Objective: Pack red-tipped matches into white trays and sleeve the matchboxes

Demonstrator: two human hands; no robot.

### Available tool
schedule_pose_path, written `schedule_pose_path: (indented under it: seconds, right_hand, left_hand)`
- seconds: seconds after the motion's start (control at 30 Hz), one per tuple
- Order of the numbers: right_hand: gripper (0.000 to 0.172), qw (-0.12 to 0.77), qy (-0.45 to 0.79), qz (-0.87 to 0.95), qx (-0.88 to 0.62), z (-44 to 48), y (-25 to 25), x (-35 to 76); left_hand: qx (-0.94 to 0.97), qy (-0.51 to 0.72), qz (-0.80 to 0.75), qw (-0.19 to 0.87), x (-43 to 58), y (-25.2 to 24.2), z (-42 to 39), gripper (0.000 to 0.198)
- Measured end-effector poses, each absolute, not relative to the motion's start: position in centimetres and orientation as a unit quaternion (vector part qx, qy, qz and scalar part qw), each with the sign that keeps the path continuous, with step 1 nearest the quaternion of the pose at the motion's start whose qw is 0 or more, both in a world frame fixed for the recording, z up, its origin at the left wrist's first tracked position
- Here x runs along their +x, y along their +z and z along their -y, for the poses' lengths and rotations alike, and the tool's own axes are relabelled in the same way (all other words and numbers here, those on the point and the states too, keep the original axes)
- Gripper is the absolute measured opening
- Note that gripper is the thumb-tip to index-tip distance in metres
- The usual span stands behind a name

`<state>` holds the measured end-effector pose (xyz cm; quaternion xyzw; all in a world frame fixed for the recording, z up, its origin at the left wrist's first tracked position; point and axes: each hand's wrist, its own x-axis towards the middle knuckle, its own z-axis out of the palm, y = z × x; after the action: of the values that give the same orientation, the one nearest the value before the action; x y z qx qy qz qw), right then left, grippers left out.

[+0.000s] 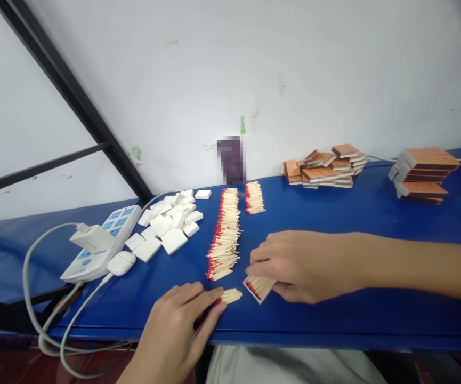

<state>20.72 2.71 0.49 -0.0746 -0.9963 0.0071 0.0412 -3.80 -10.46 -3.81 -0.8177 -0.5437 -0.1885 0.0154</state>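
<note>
Between the thumb and index finger of my left hand (180,322) is a small bunch of matches (231,296), held by the red-headed end near the table's front edge. My right hand (294,264) grips a white matchbox tray (259,300) with red-headed matches in it, just right of that bunch. Beyond my hands, a long column of matches (227,229) lies with its red heads to the left. A shorter column of matches (255,198) is beside its far end.
White empty trays (160,224) lie in a pile at the left, near a power strip (102,248) with a charger, a white case (121,263) and cables. Orange-brown box sleeves (326,173) are heaped by the wall, and stacked matchboxes (426,165) stand at the far right.
</note>
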Motion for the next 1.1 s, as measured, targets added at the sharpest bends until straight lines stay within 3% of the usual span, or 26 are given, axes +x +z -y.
schedule_pose_path:
  seconds: [0.1, 0.4, 0.6, 0.8, 1.0, 1.1]
  right_hand:
    - [0.007, -0.013, 0.024, 0.994, -0.104, -2.8, 0.9, 20.5]
    - [0.024, -0.019, 0.055, 0.99, -0.132, -2.9, 0.7, 19.8]
    - [0.024, -0.003, 0.091, 0.988, -0.127, -2.7, 0.2, 20.0]
    - [0.024, 0.015, 0.052, 0.991, -0.124, -2.6, 1.3, 20.8]
    - [0.012, 0.035, 0.021, 0.996, -0.081, -0.9, 2.2, 20.6]
    - [0.021, 0.012, -0.018, 0.997, -0.074, 0.8, 0.8, 20.4]
  left_hand:
    - [-0.822, -0.194, 0.535, 0.021, -3.7, -3.9, 10.3, 0.028]
    - [-0.842, -0.194, 0.502, -0.017, -2.8, -4.4, 10.0, 0.023]
    - [-0.837, -0.215, 0.498, -0.077, -2.0, -4.3, 9.9, 0.018]
    - [-0.837, -0.231, 0.491, -0.065, -1.7, -4.5, 9.9, 0.017]
    - [-0.831, -0.261, 0.488, -0.045, -1.6, -5.2, 10.0, 0.017]
    - [-0.83, -0.264, 0.489, -0.047, -1.7, -5.5, 10.0, 0.016]
